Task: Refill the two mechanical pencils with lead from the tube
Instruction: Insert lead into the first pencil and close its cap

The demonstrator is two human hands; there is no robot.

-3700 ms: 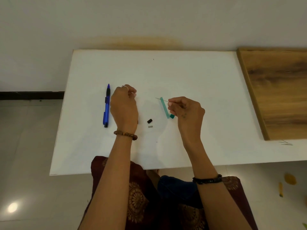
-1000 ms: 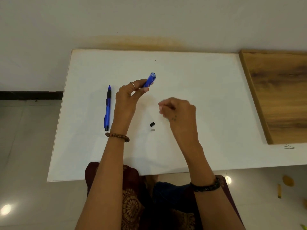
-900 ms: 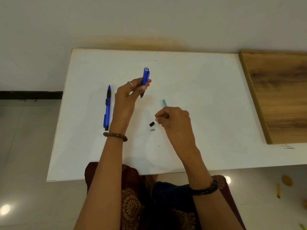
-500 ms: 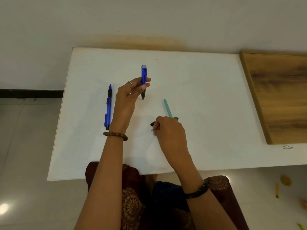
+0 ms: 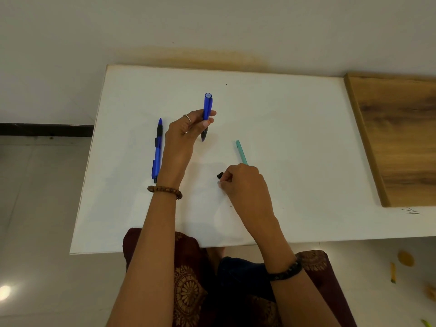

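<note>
1. Blue plastic marks the leftmost thing: a mechanical pencil [image 5: 157,151] lies flat on the white worktop [image 5: 295,128], lengthwise away from the person, just beside the left wrist.
2. To its right, the left hand [image 5: 182,138] is raised above the worktop, a ring on one finger and a beaded bracelet [image 5: 165,191] at the wrist.
3. Its fingers [image 5: 207,122] are pinching a second blue pencil [image 5: 207,109] at mid-barrel, nearly upright, with the dark tip pointing down and the round open end up.
4. Right of centre, a small black cap [image 5: 220,175] rests on the worktop, touching the fingertips of the right hand.
5. That right hand [image 5: 245,185] is lowered to the surface, its fingers [image 5: 224,182] pressed together around something small and pale; what it is cannot be told.
6. Just beyond the right hand's knuckles, the teal lead tube [image 5: 241,152] lies on the worktop, its near end hidden behind the hand.
7. Far right, a wooden board [image 5: 401,138] sits alongside the worktop.
</note>
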